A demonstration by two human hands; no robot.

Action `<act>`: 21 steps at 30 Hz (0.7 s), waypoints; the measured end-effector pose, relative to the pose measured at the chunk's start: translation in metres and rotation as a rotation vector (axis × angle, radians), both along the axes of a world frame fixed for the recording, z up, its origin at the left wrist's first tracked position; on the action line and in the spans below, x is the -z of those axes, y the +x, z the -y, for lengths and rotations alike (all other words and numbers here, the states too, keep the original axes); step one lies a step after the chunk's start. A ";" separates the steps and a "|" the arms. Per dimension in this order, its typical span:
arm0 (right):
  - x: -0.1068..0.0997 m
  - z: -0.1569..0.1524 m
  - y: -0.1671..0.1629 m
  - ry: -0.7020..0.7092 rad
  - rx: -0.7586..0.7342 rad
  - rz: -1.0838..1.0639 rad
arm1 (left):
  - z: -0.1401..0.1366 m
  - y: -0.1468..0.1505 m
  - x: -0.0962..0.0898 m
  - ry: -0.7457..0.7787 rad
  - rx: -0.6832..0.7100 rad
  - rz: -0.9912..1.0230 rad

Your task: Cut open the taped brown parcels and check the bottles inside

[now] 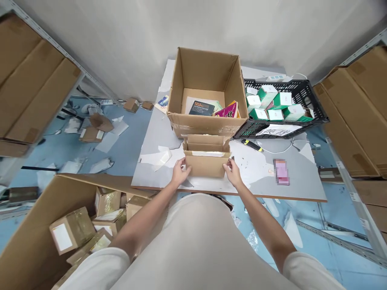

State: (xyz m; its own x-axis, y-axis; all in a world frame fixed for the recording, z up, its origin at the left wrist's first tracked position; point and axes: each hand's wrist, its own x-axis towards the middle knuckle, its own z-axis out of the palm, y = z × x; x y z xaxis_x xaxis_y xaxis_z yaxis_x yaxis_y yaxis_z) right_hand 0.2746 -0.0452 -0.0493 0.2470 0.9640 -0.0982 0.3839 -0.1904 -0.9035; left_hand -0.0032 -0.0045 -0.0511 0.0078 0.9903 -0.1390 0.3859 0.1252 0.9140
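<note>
A small brown cardboard box (208,166) stands at the front of the table with its top flaps up. My left hand (180,172) grips its left side, thumb on the front face. On the right side, my right hand (232,172) holds it in the same way. A strip of white shows just inside the small box's opening. Right behind it sits a large open cardboard box (205,123), with a dark book (201,108) and a magenta book (227,111) among the items inside.
A black plastic crate (317,108) with several green-and-white boxes stands back right. In front lie a yellow-black utility knife (252,145) and a pink pixelated item (281,172). A big carton (33,225) of taped parcels is at lower left. Shelves of cartons flank the table (256,181).
</note>
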 end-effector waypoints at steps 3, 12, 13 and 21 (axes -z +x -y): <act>0.001 0.023 -0.008 -0.055 0.079 0.069 | 0.025 -0.006 0.006 -0.068 0.011 0.021; 0.020 0.035 -0.008 -0.077 0.006 -0.137 | 0.033 -0.009 0.031 -0.128 0.090 0.064; 0.022 0.043 -0.005 -0.082 -0.053 -0.115 | 0.037 -0.013 0.032 -0.119 0.143 0.041; 0.050 0.067 -0.042 -0.188 -0.072 0.676 | 0.051 0.008 0.059 -0.168 0.108 0.138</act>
State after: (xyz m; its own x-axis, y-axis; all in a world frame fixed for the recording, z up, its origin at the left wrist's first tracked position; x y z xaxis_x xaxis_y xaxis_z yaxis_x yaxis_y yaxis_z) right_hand 0.2331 -0.1124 -0.0997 0.2486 0.9620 -0.1127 0.8670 -0.2729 -0.4170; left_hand 0.0051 -0.0559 -0.1100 0.1423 0.9458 -0.2918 0.2781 0.2448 0.9289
